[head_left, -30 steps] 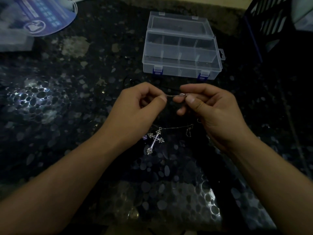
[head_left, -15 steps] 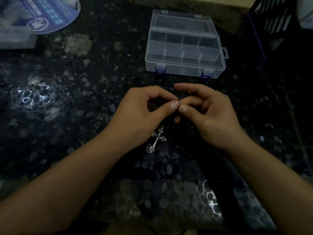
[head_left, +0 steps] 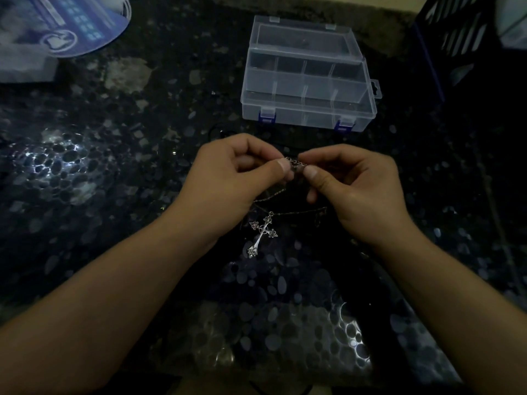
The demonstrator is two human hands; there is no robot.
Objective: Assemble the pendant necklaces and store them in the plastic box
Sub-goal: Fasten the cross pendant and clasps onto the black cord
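— Since the frame 0.5 s ago we record that the hands, then touching at the thumbs, have drawn slightly apart, and a short run of chain now shows between them.

— Confirmed. We note the left hand point(head_left: 228, 181) with thumb and forefinger pinched on one end of the chain point(head_left: 295, 162); the right hand point(head_left: 356, 189) pinches the other end, remaining fingers curled.

— Position of the pendant?

— The cross pendant point(head_left: 262, 233) hangs on the chain's lower loop, between the 2 wrists, low over the dark speckled table point(head_left: 114, 166). We cannot tell whether it touches the surface.

— And the plastic box point(head_left: 308, 81)?

— Beyond the hands, lid raised, 2 blue latches on its near wall, dividers visible. We cannot tell what its compartments hold.

— Other items?

— A blue round printed sheet point(head_left: 85, 27) at far left and a dark crate point(head_left: 467, 38) at far right — both well apart from the hands.
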